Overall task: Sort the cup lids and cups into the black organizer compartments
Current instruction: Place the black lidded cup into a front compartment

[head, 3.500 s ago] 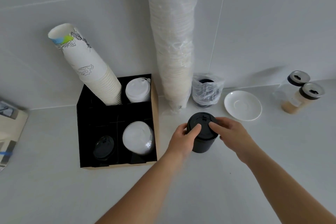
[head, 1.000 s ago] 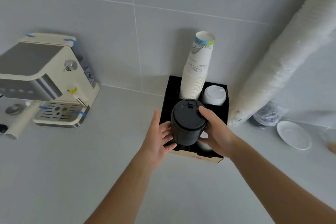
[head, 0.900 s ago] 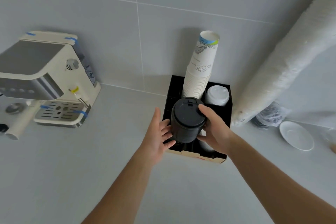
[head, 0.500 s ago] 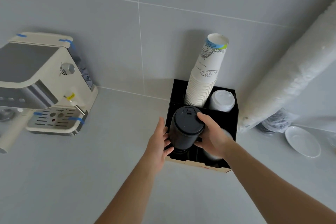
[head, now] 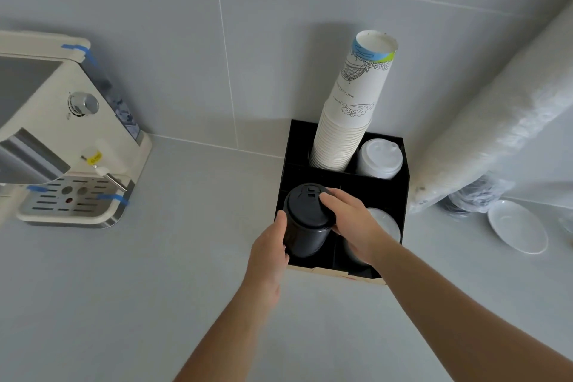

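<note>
A grey tabletop (head: 155,288) is seen carrying a coffee machine (head: 62,139) at the left and a black organizer (head: 390,192) against the wall, in whose rear compartments a stack of paper cups (head: 350,115) and white lids (head: 379,160) are held. A stack of black lids (head: 305,223) is set in the front left compartment, gripped at its side by the left hand (head: 268,253) and at its top rim by the right hand (head: 353,223).

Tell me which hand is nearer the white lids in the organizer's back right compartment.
Right. The right hand grips the black lid stack from its right side, just in front of the white lids; the left hand holds the stack's left side, farther away.
</note>
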Action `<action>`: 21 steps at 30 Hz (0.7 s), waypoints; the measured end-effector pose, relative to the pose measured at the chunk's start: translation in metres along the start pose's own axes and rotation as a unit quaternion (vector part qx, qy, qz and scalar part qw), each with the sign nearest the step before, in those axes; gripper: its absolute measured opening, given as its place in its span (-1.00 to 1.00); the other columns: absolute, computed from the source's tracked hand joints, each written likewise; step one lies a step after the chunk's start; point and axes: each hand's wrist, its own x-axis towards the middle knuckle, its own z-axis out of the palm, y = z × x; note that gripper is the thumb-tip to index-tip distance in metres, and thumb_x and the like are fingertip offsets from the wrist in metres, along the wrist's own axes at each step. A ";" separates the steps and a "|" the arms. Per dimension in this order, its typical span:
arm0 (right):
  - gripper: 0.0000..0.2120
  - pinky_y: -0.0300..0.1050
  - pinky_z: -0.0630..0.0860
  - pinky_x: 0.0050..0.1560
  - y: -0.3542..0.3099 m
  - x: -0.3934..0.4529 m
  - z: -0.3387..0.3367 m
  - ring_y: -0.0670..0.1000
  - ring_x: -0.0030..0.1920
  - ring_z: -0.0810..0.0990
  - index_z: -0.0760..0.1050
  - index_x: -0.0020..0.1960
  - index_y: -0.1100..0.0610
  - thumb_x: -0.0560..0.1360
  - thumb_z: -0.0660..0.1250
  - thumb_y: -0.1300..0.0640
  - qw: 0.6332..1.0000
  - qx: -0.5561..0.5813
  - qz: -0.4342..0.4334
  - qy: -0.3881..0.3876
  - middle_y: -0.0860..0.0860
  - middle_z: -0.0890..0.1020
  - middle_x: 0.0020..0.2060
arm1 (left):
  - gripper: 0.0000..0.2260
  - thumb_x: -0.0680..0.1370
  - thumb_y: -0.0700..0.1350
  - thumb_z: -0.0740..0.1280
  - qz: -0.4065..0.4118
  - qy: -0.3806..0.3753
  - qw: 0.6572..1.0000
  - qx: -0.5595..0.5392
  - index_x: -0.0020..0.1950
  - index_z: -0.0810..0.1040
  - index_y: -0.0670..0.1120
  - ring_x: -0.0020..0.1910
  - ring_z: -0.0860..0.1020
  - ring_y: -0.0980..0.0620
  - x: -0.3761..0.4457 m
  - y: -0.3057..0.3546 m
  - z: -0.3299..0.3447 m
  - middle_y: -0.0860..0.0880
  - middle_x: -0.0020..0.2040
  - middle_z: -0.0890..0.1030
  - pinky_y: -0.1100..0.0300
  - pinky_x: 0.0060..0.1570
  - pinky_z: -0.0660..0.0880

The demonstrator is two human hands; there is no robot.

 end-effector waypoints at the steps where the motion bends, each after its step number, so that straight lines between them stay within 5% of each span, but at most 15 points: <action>1: -0.80 -0.03 0.56 0.23 0.001 0.001 0.000 -0.02 0.13 0.66 0.62 0.13 -0.03 0.57 0.28 0.01 1.000 -0.013 -0.002 0.007 -0.04 0.72 0.06 | -0.79 0.58 0.21 0.18 0.009 -0.004 1.000 0.014 0.00 0.56 0.19 0.04 0.52 0.23 -0.002 -0.002 0.001 0.23 0.02 0.59 0.17 0.16 0.36; 7: -0.77 0.02 0.59 0.18 0.004 0.001 0.000 0.00 0.09 0.67 0.59 0.10 0.00 0.51 0.35 -0.06 0.998 -0.052 -0.012 0.033 -0.04 0.71 0.00 | -0.70 0.51 0.21 0.29 0.044 -0.006 0.997 0.064 0.18 0.54 0.14 0.11 0.56 0.17 0.000 0.005 0.013 0.16 0.11 0.63 0.20 0.04 0.42; 12: -0.72 0.14 0.57 0.22 0.004 0.000 -0.005 0.01 0.06 0.65 0.53 0.00 0.01 0.43 0.38 -0.16 0.994 -0.091 0.000 0.057 -0.03 0.67 -0.01 | -0.86 0.53 0.12 0.29 0.040 -0.018 0.997 0.071 0.05 0.56 0.18 0.09 0.53 0.22 0.009 0.015 0.013 0.19 0.09 0.62 0.17 0.13 0.37; 18: -0.68 0.08 0.50 0.32 -0.014 -0.009 -0.020 -0.06 0.14 0.59 0.59 0.12 -0.06 0.50 0.32 -0.22 0.993 -0.116 0.001 0.027 -0.13 0.65 0.05 | -0.87 0.56 0.16 0.26 0.023 -0.027 0.998 0.051 -0.03 0.54 0.17 -0.04 0.50 0.26 0.007 0.021 0.006 0.24 -0.02 0.58 0.18 0.08 0.34; 21: -0.68 0.05 0.48 0.34 -0.019 -0.015 -0.031 -0.06 0.20 0.56 0.54 0.26 -0.08 0.54 0.32 -0.13 0.992 -0.122 -0.015 0.031 -0.17 0.61 0.09 | -0.79 0.52 0.21 0.28 0.014 -0.029 0.998 0.047 0.00 0.57 0.13 0.09 0.54 0.18 0.003 0.014 0.002 0.16 0.05 0.63 0.18 0.14 0.38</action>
